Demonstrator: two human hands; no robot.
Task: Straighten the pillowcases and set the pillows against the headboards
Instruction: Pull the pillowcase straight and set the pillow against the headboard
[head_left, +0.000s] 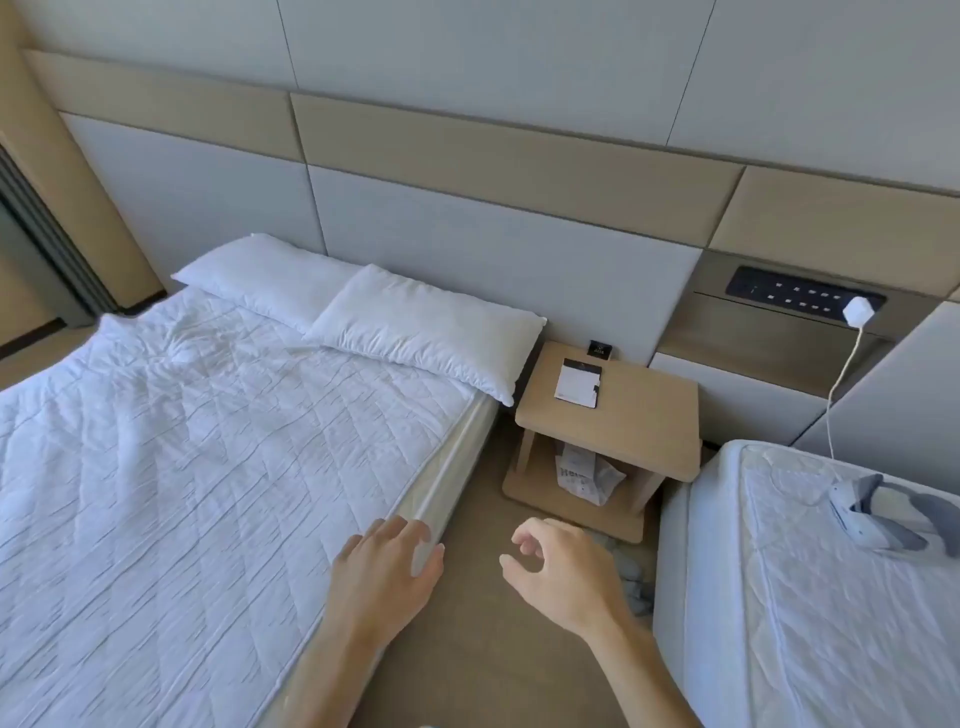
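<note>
Two white pillows lie side by side at the head of the left bed (208, 467), against the padded headboard (467, 234). The far pillow (260, 275) sits toward the left; the near pillow (421, 327) overlaps it and hangs slightly past the mattress's right edge. My left hand (384, 571) hovers over the bed's right edge with fingers spread and holds nothing. My right hand (561, 577) floats over the aisle floor with fingers loosely curled, empty. No pillow shows on the right bed (831, 597).
A wooden nightstand (639, 415) with a notepad (577, 383) stands between the beds, a plastic-wrapped item on its lower shelf. On the right bed lies a white-and-grey device (878, 514) whose cable runs to a plug (860, 310) in the wall socket panel.
</note>
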